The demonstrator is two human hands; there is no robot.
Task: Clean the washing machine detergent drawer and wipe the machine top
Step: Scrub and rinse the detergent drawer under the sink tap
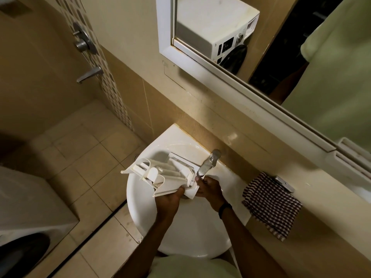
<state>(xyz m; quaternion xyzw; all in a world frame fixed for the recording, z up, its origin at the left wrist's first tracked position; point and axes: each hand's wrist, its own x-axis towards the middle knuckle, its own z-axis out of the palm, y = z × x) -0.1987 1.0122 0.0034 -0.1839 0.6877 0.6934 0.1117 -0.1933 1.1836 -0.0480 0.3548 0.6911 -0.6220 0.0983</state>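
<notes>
Head view | detergent drawer (166, 175) over sink (192, 233), long axis running left from tap (208, 163), one end right under spout | left hand (170, 199) grips near edge, left of tap | right hand (208, 189), nearer tap, curls round tap-side end | rinse step, probably.

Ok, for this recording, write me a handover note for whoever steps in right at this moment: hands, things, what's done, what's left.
Hands: left hand grips the detergent drawer by its near edge; right hand holds its front end, just under the tap spout.
Things: the drawer is out of the machine, held tilted over the sink. Running water cannot be made out. The checked cloth lies on the ledge right of the sink. The washing machine stands at lower left.
Left: finish cleaning the drawer, refit it, wipe the machine top.
</notes>
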